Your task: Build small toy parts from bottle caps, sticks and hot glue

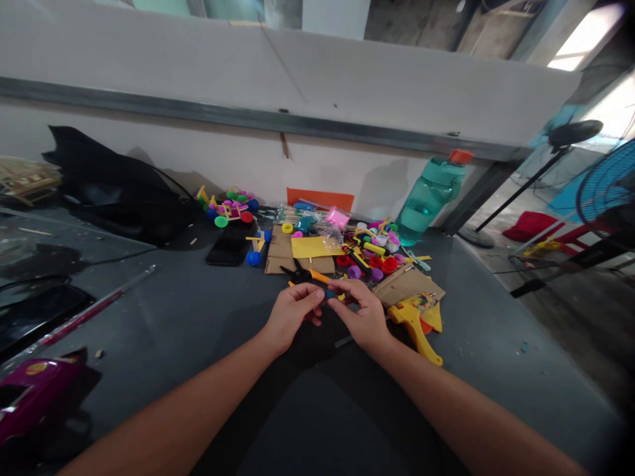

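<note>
Head view: I lean over a dark counter (pixel 193 324), my forearms reaching in from the bottom corners. The fingers of my left hand (pixel 294 312) and right hand (pixel 362 313) almost meet in the middle, each thumb and forefinger drawn narrow in a pinch on a small blue piece (pixel 329 293). My fingertips hide most of it, so its exact shape cannot be made out.

Just beyond lie cutters (pixel 299 272) with black blades and orange handles, very near my knuckles; behind them are brown cardboard (pixel 278 252) and a yellow sheet (pixel 313 247). Red and purple plastic rings (pixel 389 265) crowd together past my right hand, and a yellow-handled tool (pixel 414 328) rests beside my right wrist.

For a piece this small, I judge that light, opposed fingertip pressure works best, with both wrists steady and low over the bare counter, where a drop would be easy to find. Fingertips should stay clear of the cutter blades, and shifting one thumb slightly would uncover the piece's edges.
</note>
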Available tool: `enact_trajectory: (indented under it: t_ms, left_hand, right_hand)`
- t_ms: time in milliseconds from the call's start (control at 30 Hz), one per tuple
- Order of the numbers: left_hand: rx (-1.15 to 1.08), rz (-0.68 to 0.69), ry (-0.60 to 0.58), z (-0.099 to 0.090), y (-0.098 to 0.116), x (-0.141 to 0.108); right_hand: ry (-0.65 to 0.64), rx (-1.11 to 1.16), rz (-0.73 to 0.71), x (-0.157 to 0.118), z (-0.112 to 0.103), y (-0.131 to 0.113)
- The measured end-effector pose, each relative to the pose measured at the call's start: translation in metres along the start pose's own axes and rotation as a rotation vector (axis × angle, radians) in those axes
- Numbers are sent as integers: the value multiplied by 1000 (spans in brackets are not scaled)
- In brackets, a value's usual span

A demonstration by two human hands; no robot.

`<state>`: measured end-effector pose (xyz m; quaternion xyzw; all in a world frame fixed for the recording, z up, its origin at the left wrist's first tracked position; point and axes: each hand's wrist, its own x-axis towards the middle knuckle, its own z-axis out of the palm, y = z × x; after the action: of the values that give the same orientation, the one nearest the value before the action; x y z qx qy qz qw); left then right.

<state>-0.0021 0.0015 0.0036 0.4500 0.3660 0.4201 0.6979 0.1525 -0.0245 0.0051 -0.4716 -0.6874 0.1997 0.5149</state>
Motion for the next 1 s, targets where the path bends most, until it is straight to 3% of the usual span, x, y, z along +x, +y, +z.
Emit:
enact_trajectory:
  t_ms: [300,533,1000]
  left_hand:
    - [-3,5,-5,0,0,-1]
    - [27,3,-40,-1,-3,0]
    - [9,5,-19,0,-1,0]
  right_hand:
    - [49,-48,-44,2,-1,-3]
    - [-36,-29,-75,0,0,-3]
    - [27,-76,-63,1,0,0]
